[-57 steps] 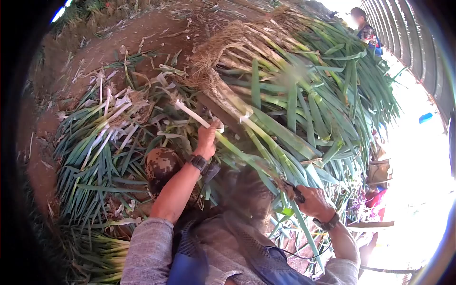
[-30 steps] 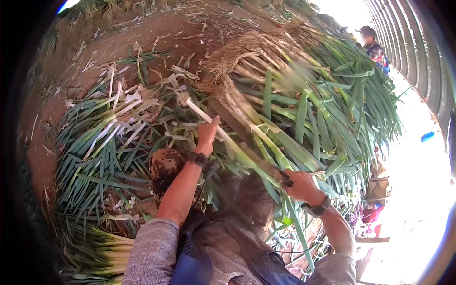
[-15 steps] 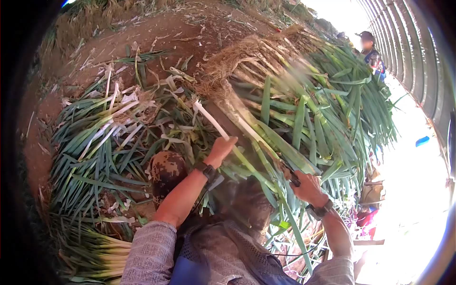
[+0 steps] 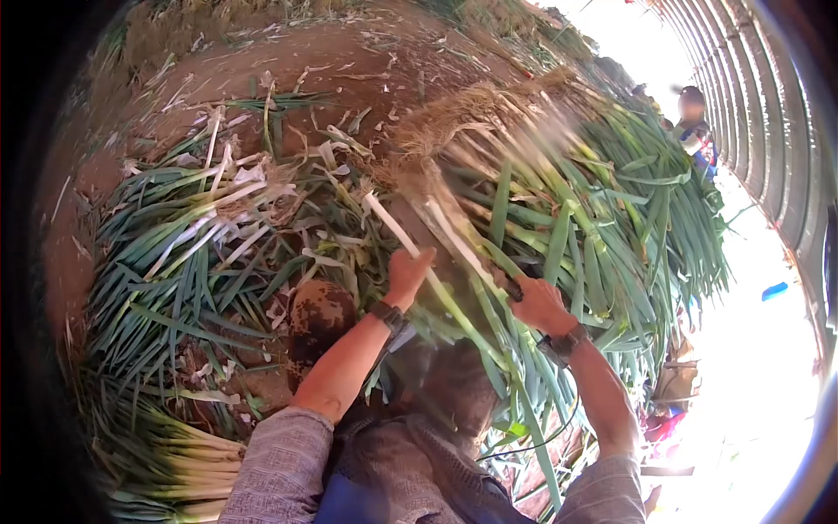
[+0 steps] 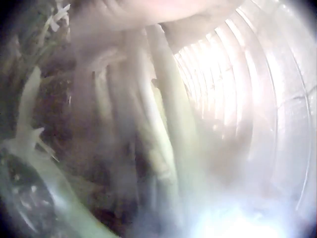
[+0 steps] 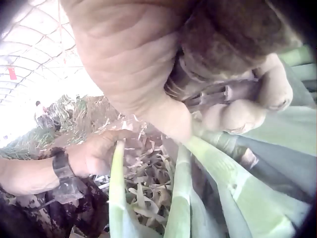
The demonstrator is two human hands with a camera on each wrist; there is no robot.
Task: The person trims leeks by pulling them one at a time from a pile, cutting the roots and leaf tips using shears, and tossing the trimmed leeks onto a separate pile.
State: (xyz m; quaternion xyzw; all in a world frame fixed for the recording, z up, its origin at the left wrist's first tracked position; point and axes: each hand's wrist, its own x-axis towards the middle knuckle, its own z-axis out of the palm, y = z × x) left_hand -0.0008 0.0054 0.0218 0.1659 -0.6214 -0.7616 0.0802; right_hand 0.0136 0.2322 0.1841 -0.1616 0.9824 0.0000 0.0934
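Note:
My left hand [image 4: 408, 276] grips a long green onion [image 4: 389, 222] round its pale stalk, the white root end pointing up and away and the leaves trailing towards my lap. In the right wrist view the left hand [image 6: 101, 151] shows behind this onion [image 6: 117, 186]. My right hand [image 4: 543, 307] holds a dark tool [image 6: 215, 44] of a kind I cannot tell, mostly hidden in the palm. Its thumb lies against another green stalk [image 6: 213, 153], and a whitish stalk [image 4: 456, 234] runs up from near this hand. The left wrist view is hazy.
A large heap of rooted green onions [image 4: 602, 218] lies ahead to the right. White-stalked onions [image 4: 188, 227] spread at the left, with a bundle [image 4: 196, 463] nearer. Trimmings litter the soil [image 4: 349, 74]. Another person [image 4: 694, 131] is far right, beside the ribbed tunnel wall [image 4: 768, 113].
My right hand has moved up and left with the dark tool, towards the heap's near stalks. My left hand has shifted slightly down and right, still gripping the green onion.

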